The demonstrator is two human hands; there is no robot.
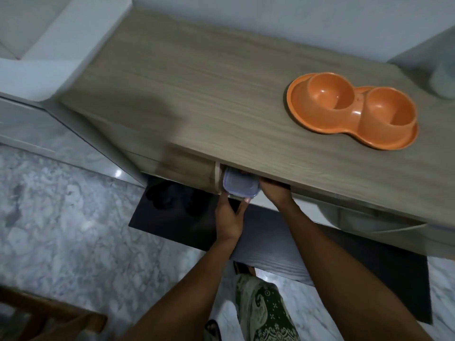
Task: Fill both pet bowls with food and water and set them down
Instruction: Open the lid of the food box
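In the head view, your left hand (229, 212) grips the near end of a small lidded container (240, 186). The thumb lies against its front edge and the other fingers are out of sight beneath it. Your right hand (273, 193) sits at the container's right side, fingers reaching in under the lip of the wooden counter (197, 94). They are hidden there, so I cannot tell whether that hand grips or only steadies. The container is partly out of the opening under the counter, its far end in shadow.

The main risk is the lid catching on the counter's lip if you lift before the container is fully out. With only one end firmly held, that knock could tip it out of your hands onto the dark mat (187, 217) below. If the lid is not clipped tight, whatever is inside would scatter. Your right knuckles are also close under the edge.

The orange pet bowl (352, 112) stands on the counter, well to the right of your hands. It looks like light plastic, so a careless swing of the container onto the top could push it along.

- Hands: two
- Lidded containers: one
- Twin pet bowls: one, with two cups, both empty
- Mats: one
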